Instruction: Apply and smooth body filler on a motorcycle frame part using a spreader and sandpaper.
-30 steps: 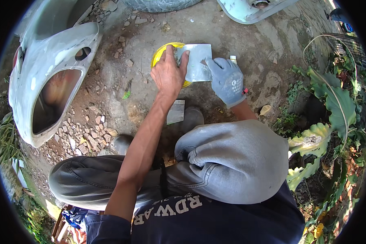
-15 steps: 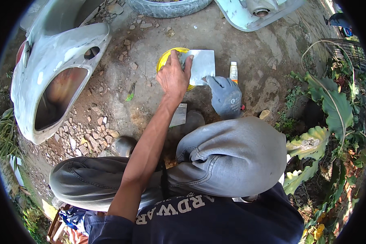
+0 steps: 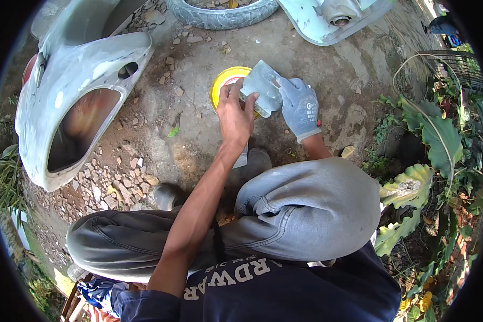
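A thin, square grey plate is tilted above a round yellow-rimmed tin, with pale grey smears on its face. My bare left hand is closed at the plate's lower left edge, its thumb over the front; the other fingers reach over the tin and partly hide it. My right hand, in a grey-blue work glove, pinches the plate's right edge. A second flat grey piece shows in part below my left wrist, by my shoe.
A large whitish vehicle body panel with openings stands at the left. A tyre and a pale painted panel lie at the far side. Broken stones cover the ground at left; leafy plants line the right.
The plate has turned and tilted, baring more of the tin. My right hand has moved up and turned, now covering the small tube. My left hand has shifted slightly nearer and right.
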Demonstrator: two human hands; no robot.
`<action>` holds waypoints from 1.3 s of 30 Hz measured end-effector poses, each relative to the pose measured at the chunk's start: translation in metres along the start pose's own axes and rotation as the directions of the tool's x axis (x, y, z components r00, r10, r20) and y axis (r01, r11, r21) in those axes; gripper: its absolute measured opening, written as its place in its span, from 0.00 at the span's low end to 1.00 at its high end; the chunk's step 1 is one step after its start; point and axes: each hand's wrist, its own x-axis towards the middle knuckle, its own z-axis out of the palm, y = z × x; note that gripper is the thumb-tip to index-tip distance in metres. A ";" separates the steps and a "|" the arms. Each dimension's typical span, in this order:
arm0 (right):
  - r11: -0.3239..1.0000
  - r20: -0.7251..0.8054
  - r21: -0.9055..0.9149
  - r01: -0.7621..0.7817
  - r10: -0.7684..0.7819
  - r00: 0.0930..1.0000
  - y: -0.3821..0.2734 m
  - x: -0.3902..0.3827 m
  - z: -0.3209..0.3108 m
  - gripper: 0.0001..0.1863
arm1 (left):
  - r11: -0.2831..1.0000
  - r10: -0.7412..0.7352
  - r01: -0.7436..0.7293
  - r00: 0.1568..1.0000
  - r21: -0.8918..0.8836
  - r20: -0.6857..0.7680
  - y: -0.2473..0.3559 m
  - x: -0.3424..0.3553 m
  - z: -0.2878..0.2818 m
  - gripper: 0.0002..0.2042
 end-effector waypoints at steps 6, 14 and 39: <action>0.999 -0.027 0.007 -0.043 0.043 0.999 -0.004 0.014 0.006 0.18 | 0.932 -0.288 0.316 0.943 -0.177 0.167 0.009 0.020 0.000 0.22; 0.992 -0.069 0.116 -0.043 0.051 0.996 0.000 0.015 0.005 0.15 | 0.982 -0.035 0.045 0.998 0.185 -0.056 0.017 0.012 0.027 0.15; 0.999 0.039 0.014 0.029 -0.030 0.999 -0.020 -0.004 -0.007 0.14 | 0.969 0.013 0.009 0.996 0.249 -0.087 0.008 -0.003 0.027 0.12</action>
